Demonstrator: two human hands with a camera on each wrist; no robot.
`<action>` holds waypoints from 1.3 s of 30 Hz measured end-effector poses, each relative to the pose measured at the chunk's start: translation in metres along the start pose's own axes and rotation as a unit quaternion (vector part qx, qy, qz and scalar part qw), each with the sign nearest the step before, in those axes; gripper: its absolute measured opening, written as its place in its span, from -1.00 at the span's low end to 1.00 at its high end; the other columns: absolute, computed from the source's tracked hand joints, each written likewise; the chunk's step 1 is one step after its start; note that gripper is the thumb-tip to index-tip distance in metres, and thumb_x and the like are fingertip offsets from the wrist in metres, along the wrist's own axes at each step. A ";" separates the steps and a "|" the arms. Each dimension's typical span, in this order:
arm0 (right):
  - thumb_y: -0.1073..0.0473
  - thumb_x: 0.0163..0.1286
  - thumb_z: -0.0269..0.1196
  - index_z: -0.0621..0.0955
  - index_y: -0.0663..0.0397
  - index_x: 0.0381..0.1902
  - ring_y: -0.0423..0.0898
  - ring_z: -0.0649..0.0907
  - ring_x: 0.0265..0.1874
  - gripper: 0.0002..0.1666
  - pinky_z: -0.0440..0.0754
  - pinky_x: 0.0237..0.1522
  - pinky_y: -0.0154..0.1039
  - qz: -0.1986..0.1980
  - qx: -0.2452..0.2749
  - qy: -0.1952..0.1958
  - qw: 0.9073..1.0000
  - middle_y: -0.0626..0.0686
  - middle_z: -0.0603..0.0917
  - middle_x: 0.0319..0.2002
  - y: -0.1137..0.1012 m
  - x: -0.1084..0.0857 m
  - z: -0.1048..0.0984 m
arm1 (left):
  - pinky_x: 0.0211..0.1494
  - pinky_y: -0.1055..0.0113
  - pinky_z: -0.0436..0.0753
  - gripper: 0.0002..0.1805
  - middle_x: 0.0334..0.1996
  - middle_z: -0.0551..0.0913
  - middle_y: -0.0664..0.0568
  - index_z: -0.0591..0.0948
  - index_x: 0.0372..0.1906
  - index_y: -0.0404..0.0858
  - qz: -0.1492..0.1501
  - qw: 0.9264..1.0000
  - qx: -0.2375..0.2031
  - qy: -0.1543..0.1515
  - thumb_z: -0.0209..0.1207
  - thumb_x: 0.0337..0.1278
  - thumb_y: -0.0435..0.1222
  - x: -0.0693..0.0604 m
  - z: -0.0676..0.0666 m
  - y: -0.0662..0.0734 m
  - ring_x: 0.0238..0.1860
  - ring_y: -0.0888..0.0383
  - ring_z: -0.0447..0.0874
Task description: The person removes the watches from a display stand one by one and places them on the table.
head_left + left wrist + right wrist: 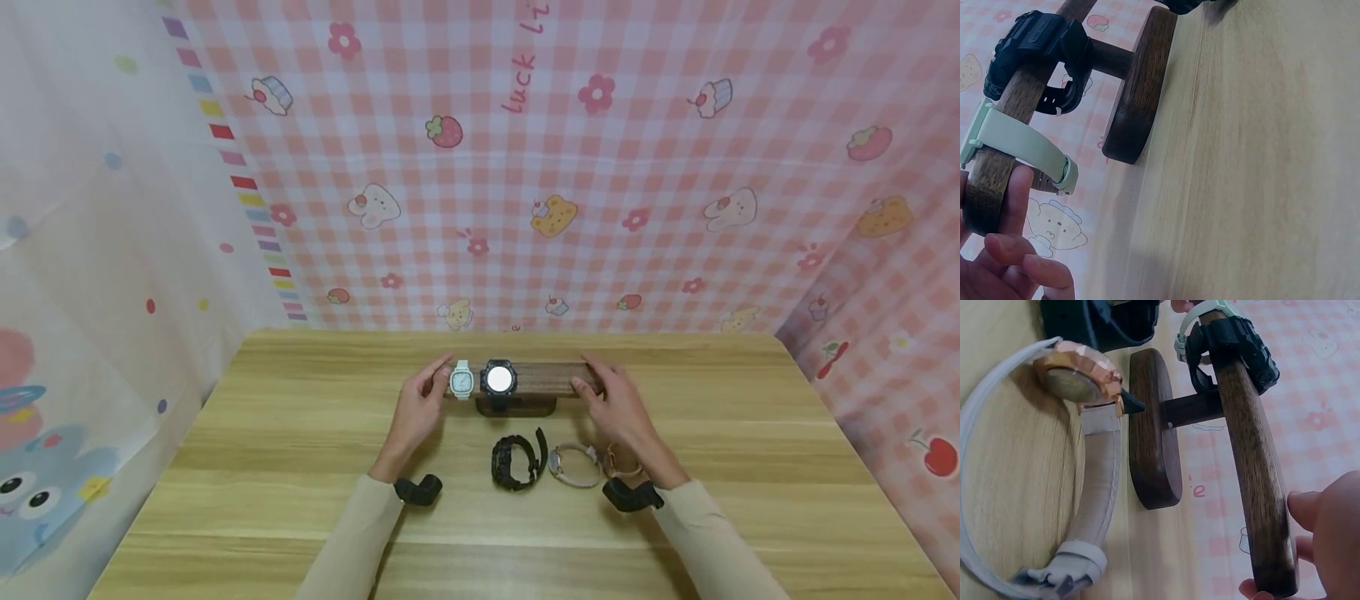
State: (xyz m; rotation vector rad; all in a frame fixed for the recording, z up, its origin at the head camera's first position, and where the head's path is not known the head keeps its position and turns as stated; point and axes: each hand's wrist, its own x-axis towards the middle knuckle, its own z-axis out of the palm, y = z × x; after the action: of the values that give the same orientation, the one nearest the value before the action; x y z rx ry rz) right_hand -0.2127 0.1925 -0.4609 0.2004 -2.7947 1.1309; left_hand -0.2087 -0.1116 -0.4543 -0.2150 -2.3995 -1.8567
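A dark wooden stand with a horizontal bar [547,380] and an oval base [1155,431] is gripped at both bar ends. My left hand [420,404] pinches the left end, close to a mint-green watch [462,381] fastened round the bar. Beside that one, a black watch [498,379] with a bright white face in the head view also hangs round the bar. At the right end, my right hand [618,408] holds the bar between thumb and fingers, seen too in the right wrist view.
Nearer the front edge lie a black watch [504,463], a watch with a pale strap [576,483] and a rose-gold one [621,468], partly behind my right wrist. The wooden table [300,500] ends at a checked curtain [480,167].
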 end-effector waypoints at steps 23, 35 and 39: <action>-0.04 0.52 0.14 0.36 -0.10 0.47 0.00 0.50 -0.25 -0.38 0.43 -0.16 -0.15 0.037 0.078 -0.018 0.996 0.22 0.55 0.17 0.004 0.003 0.001 | 0.29 0.17 0.46 -0.57 0.29 0.52 0.04 0.49 0.36 -0.13 -0.007 1.000 0.009 0.009 -0.04 0.54 -0.13 0.013 0.005 -0.038 0.20 0.10 0.50; -0.02 0.51 0.15 0.35 -0.11 0.47 -0.07 0.44 -0.41 -0.37 0.42 -0.32 -0.19 0.043 0.085 -0.017 0.995 0.14 0.55 -0.23 0.002 0.003 0.001 | -0.09 0.24 0.47 -0.58 -0.13 0.59 -0.06 0.51 0.35 -0.07 -0.012 0.999 0.039 0.025 -0.03 0.53 -0.12 0.012 0.003 -0.035 -0.19 0.08 0.46; -0.03 0.51 0.15 0.35 -0.13 0.48 -0.06 0.44 -0.41 -0.37 0.42 -0.32 -0.18 0.047 0.088 -0.021 0.995 0.13 0.54 -0.24 0.003 0.003 0.001 | -0.13 0.26 0.46 -0.59 -0.10 0.56 -0.10 0.50 0.34 -0.16 -0.003 0.997 0.057 0.045 -0.01 0.52 -0.18 0.012 0.003 -0.031 -0.23 0.11 0.44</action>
State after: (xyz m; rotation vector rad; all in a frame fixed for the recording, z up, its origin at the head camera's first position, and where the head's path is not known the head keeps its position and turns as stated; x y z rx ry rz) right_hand -0.2164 0.1939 -0.4627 0.1100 -2.7649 1.4129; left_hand -0.2261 -0.1160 -0.4826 -0.1123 -2.4373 -1.6853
